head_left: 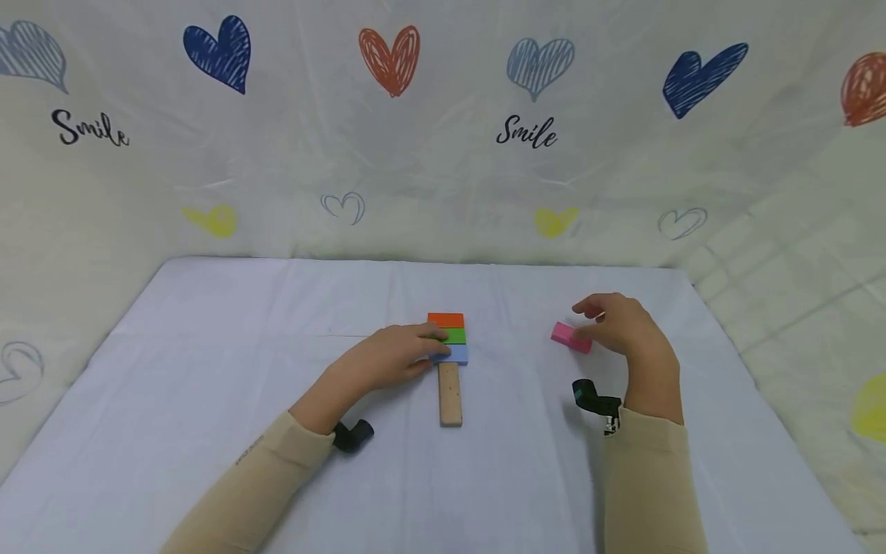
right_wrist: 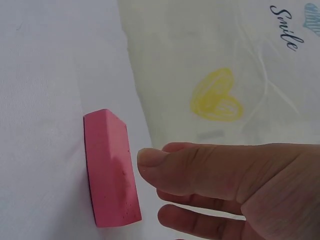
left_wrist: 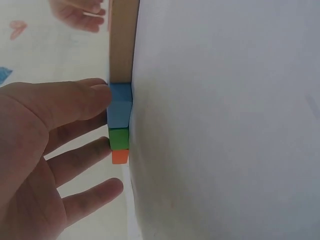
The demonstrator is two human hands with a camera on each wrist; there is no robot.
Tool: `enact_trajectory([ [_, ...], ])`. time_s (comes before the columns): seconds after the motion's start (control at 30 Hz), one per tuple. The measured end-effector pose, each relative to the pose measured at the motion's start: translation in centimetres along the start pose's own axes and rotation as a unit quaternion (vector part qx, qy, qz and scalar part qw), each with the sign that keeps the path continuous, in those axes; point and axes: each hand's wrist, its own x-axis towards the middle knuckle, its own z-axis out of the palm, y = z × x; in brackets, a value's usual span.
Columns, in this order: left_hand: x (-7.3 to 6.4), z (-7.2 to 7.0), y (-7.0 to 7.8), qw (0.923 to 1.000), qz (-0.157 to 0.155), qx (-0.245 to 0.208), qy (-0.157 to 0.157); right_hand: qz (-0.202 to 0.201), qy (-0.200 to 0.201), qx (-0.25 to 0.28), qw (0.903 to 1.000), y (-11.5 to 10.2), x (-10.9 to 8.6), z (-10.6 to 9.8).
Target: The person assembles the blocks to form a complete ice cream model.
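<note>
In the head view, orange (head_left: 445,319), green (head_left: 454,335) and blue (head_left: 457,355) blocks lie side by side in a stack-like row. A plain wooden block (head_left: 450,394) extends from the blue one toward the person, forming a T-like outline. My left hand (head_left: 391,355) rests at the row's left end, its fairly straight fingers touching the blue and green blocks. In the left wrist view the thumb (left_wrist: 95,100) meets the blue block's end (left_wrist: 120,106). On the right, my right hand (head_left: 623,327) hovers by a pink block (right_wrist: 112,170), fingers loosely bent and apart from it in the right wrist view.
A white cloth (head_left: 277,385) covers the table. Behind it hangs a pale backdrop (head_left: 443,154) printed with hearts and "Smile" lettering. Black wrist cameras sit under the left cuff (head_left: 354,436) and beside the right cuff (head_left: 595,398).
</note>
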Motion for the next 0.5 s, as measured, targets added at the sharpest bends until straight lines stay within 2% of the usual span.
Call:
enact_trajectory([
  [0.5,-0.13,0.06,-0.12,0.9999,-0.012,-0.006,-0.009,-0.014,-0.007,0.001,0.9999,0.44,0.59,0.6],
])
